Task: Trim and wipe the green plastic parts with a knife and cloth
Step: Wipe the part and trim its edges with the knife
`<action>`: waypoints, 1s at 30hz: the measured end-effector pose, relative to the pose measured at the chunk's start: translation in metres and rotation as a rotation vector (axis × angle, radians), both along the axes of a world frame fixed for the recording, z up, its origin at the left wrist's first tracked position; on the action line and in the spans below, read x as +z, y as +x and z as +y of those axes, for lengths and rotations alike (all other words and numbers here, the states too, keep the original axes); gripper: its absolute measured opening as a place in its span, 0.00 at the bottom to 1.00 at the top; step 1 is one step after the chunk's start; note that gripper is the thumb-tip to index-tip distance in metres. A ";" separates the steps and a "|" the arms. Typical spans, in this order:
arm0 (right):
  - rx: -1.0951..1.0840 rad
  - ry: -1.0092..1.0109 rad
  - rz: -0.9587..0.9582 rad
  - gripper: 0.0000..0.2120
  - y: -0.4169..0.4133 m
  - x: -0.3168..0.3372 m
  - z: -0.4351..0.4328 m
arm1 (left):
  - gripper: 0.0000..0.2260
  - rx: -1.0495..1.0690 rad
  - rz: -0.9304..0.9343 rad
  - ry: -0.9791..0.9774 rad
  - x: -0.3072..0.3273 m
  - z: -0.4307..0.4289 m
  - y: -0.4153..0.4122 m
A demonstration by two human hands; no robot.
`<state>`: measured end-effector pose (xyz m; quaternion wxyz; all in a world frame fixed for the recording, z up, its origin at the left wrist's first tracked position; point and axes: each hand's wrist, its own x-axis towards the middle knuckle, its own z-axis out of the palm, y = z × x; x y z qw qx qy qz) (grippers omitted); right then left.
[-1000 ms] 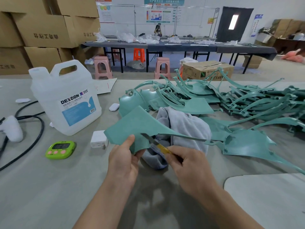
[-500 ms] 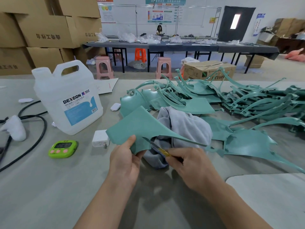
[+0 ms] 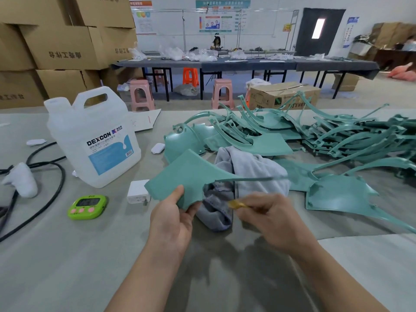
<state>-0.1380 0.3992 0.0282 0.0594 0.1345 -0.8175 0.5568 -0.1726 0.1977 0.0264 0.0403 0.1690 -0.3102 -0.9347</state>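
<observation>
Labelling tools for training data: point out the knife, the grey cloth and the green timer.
knife [image 3: 236,204], head view, on its yellow handle
grey cloth [image 3: 254,167], head view, on its upper fold
green timer [image 3: 88,202], head view, on its screen

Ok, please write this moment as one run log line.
phase: trimming; left hand: holds green part; right hand: holds knife; cloth: on table

big white jug showing the word DEXCON on its label, brown boxes showing upside-down Chinese words
</observation>
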 end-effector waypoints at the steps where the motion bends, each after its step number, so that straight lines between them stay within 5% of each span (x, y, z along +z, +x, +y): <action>1: 0.015 -0.182 -0.033 0.08 0.001 0.002 -0.002 | 0.10 0.001 0.020 -0.016 0.001 0.002 0.001; 5: 0.081 -0.667 -0.244 0.11 0.003 0.004 -0.019 | 0.11 -0.085 0.113 -0.126 0.003 0.009 0.007; 10: -0.094 -0.862 -0.396 0.10 -0.005 0.007 -0.020 | 0.18 -0.395 0.141 -0.132 0.005 0.011 0.017; 14: -0.252 -0.858 -0.345 0.08 -0.009 0.013 -0.007 | 0.22 -0.446 0.198 -0.206 0.008 0.011 0.020; 17: -0.365 -0.632 -0.265 0.12 -0.011 0.019 0.009 | 0.15 -0.361 0.191 -0.533 0.008 0.004 0.015; 21: -0.260 -0.365 -0.158 0.13 -0.008 0.016 0.013 | 0.06 -0.460 0.196 -0.846 0.004 0.004 0.019; 27: -0.254 -0.685 -0.289 0.11 -0.006 0.013 0.010 | 0.08 -0.318 -0.078 -0.605 -0.003 0.020 0.018; 30: -0.341 -0.398 -0.094 0.13 -0.009 0.010 0.021 | 0.06 -0.226 -0.165 -0.412 0.003 0.010 0.013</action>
